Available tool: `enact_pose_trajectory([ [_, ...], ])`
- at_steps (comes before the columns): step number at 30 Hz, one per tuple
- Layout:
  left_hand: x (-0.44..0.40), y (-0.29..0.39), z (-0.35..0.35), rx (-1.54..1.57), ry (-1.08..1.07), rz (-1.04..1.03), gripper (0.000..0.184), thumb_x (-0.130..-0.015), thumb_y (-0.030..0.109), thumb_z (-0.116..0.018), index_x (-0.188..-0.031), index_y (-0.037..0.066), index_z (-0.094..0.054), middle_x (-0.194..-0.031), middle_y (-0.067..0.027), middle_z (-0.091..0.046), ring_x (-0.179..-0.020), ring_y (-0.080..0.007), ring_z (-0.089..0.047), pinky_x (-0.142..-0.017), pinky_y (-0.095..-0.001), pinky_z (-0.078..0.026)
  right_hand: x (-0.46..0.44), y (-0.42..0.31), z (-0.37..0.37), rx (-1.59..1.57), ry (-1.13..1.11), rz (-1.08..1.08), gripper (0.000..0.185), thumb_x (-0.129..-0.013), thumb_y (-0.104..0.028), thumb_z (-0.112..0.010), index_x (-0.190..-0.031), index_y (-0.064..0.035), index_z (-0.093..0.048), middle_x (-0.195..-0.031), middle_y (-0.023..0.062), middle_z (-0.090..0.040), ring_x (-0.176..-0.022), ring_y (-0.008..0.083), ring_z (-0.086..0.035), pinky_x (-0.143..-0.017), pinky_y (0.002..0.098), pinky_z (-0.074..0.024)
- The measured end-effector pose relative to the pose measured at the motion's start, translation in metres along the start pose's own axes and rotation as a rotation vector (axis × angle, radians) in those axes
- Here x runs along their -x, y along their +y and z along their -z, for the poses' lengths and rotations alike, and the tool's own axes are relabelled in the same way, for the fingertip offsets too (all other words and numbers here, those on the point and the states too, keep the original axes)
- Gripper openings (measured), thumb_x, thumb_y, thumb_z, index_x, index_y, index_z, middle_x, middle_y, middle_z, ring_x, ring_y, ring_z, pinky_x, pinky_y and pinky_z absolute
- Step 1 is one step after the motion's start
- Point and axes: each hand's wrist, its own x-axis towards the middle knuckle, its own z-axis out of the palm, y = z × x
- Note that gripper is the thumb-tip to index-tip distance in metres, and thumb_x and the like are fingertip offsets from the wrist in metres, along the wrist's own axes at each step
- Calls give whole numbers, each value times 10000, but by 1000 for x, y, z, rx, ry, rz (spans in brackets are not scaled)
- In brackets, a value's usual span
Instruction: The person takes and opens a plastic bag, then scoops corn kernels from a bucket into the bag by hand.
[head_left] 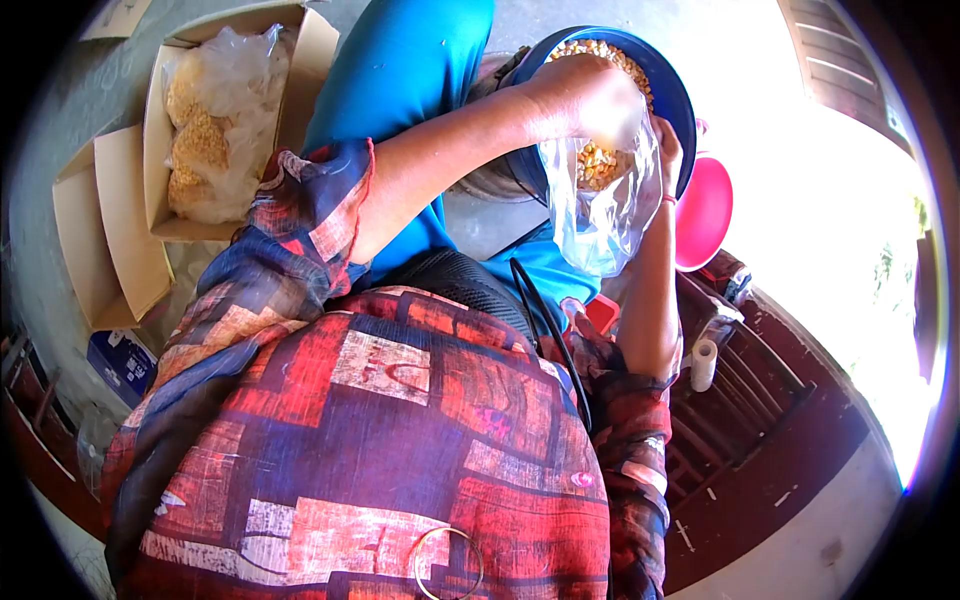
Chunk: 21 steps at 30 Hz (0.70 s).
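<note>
A dark blue tub (679,92), tilted toward me, holds yellow and cream corn kernels (603,50). My left hand (590,95) reaches across into its mouth, over the kernels and at the top of a clear plastic bag (605,225). Its fingers are washed out by glare and partly hidden. At the tub's near right edge, my right hand (668,155) has its fingers closed on the bag's side. Kernels show through and beside the upper part of the bag, which hangs down in front of the tub; I cannot tell how many are inside it.
On the left, an open cardboard box (160,190) holds clear bags of yellowish food (200,145). Another open carton (88,235) and a blue box (120,365) stand nearby. A pink bowl (705,215) is right of the tub, above a dark slatted piece of furniture (735,390).
</note>
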Motion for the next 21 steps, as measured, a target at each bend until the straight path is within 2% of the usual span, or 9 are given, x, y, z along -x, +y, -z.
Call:
enact_pose_trajectory([
  [2, 0, 0, -2, -26, 22, -64, 207, -745, 157, -523, -868, 69, -665, -759, -154, -636, -705, -291, -621, -694, -367, -492, -11, 3, 14, 74, 43, 92, 222, -864, -184, -498, -938, -7, -612, -860, 42, -615, -696, 100, -559, -610, 216, -454],
  [3, 2, 5, 2, 22, 35, 22, 202, -741, 153, -527, -863, 68, -664, -757, -153, -635, -705, -290, -621, -693, -369, -491, -16, 4, 22, 46, 68, 111, 223, -866, -193, -491, -944, -18, -605, -863, 42, -608, -653, 104, -549, -572, 222, -452],
  [4, 3, 11, 5, 69, 47, 109, 198, -736, 150, -531, -858, 67, -663, -755, -152, -635, -705, -288, -621, -692, -372, -490, -3, -20, 14, -381, 81, -232, 184, -869, -196, -489, -933, -44, -569, -788, 21, -560, -547, 91, -469, -466, 207, -395],
  [5, 3, 14, 8, 69, 49, 108, 198, -736, 150, -531, -858, 67, -663, -755, -152, -635, -705, -288, -621, -692, -372, -490, -2, -28, 20, -649, -115, -221, 137, -882, -200, -476, -889, -70, -518, -682, 3, -468, -474, 71, -353, -389, 187, -290],
  [7, 3, 17, 12, -12, 0, 115, 224, -781, 107, -498, -957, 55, -627, -778, -172, -625, -713, -284, -618, -691, -342, -483, 8, -60, 14, -792, -111, -189, 136, -897, -196, -459, -845, -74, -487, -632, -7, -400, -460, 56, -305, -375, 177, -239],
  [14, 2, 19, 12, -16, 29, 114, 234, -774, 106, -498, -959, 33, -621, -820, -187, -623, -769, -293, -616, -728, -343, -476, 55, -121, -28, -670, -233, -23, 171, -901, -202, -430, -813, -71, -495, -634, 8, -420, -503, 78, -351, -425, 209, -283],
  [17, 1, 20, 11, -21, 53, 115, 236, -782, 113, -491, -962, 31, -620, -836, -191, -621, -787, -293, -614, -744, -342, -473, 60, -110, -40, -542, -163, -4, 187, -883, -175, -414, -812, -34, -515, -700, 63, -495, -629, 144, -475, -586, 265, -414],
  [18, 1, 20, 11, -20, 43, 120, 234, -791, 118, -488, -963, 30, -620, -841, -191, -621, -788, -294, -614, -749, -343, -474, 62, -105, -44, -475, -156, 67, 190, -874, -157, -413, -811, -11, -516, -726, 85, -517, -688, 168, -502, -682, 288, -427],
  [21, 1, 19, 11, -18, 29, 119, 230, -806, 127, -485, -963, 30, -621, -847, -189, -623, -787, -291, -616, -754, -343, -475, 68, -104, -51, -241, -218, 102, 185, -856, -108, -402, -781, 11, -522, -803, 107, -560, -763, 181, -537, -752, 291, -420],
])
